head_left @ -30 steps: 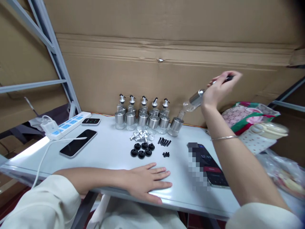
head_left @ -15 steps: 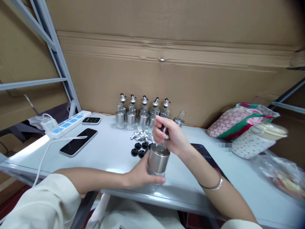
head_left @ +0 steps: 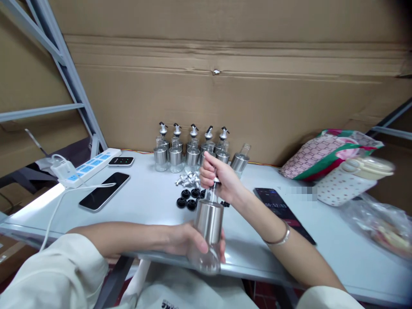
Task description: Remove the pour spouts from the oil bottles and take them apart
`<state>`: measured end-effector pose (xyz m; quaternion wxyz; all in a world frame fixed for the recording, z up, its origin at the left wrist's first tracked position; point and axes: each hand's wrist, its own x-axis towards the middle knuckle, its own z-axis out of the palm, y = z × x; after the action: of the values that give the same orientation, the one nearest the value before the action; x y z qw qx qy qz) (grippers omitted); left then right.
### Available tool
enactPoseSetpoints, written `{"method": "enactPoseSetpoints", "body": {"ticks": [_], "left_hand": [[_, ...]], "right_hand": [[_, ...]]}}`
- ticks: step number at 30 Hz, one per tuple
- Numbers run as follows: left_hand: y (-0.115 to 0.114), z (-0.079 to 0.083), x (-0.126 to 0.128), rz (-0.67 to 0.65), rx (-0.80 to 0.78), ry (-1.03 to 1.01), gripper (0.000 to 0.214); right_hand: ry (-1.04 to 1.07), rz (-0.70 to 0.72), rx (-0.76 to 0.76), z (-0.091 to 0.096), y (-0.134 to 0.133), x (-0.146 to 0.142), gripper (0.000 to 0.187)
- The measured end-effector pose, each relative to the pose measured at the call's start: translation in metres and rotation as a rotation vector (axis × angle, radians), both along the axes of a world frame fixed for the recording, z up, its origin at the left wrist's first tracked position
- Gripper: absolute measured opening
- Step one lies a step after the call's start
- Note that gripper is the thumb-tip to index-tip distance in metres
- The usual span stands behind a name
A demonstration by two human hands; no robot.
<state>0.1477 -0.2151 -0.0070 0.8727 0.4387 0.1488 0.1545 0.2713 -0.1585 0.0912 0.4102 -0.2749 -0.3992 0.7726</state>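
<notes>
A patterned bag [head_left: 313, 158] lies at the far right of the white table [head_left: 144, 214]. Nearer is a clear plastic bag [head_left: 360, 214] with something pale inside, too blurred to name; between them, a dotted flask [head_left: 344, 184] with a cream lid. A glass bottle [head_left: 208, 221] with a metal sleeve tilts over the near edge, the left hand [head_left: 185, 239] wrapped round its lower part, the right hand [head_left: 222, 176] curled round its top. Five bottles with spouts [head_left: 193, 130] stand behind five bare-necked bottles [head_left: 175, 156]. Two phones [head_left: 104, 192] lie apart. Mid-table, the held bottle and right hand block some black caps [head_left: 181, 202] beside silver pieces [head_left: 188, 179]. The right-hand phone shows digits ending "03".
</notes>
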Motion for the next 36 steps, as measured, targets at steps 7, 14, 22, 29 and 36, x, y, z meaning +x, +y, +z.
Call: {"method": "enactPoseSetpoints", "body": {"ticks": [7, 14, 22, 29, 36], "left_hand": [[0.011, -0.015, 0.0, -0.325, -0.066, -0.196, 0.054], [0.008, -0.001, 0.009, 0.364, 0.047, 0.082, 0.047], [0.006, -0.008, 0.0, -0.096, -0.174, -0.092, 0.045], [0.017, -0.01, -0.001, -0.453, -0.148, -0.226, 0.057], [0.025, -0.015, 0.007, 0.198, -0.011, 0.022, 0.045]], "right_hand": [[0.091, 0.065, 0.065, 0.003, -0.011, -0.004, 0.052], [0.003, -0.26, 0.183, 0.002, 0.018, 0.012, 0.054], [0.057, -0.143, 0.039, 0.002, 0.006, 0.005, 0.051], [0.174, -0.084, 0.0, 0.006, 0.009, 0.003, 0.051], [0.003, -0.423, 0.306, 0.004, 0.021, 0.014, 0.049]]}}
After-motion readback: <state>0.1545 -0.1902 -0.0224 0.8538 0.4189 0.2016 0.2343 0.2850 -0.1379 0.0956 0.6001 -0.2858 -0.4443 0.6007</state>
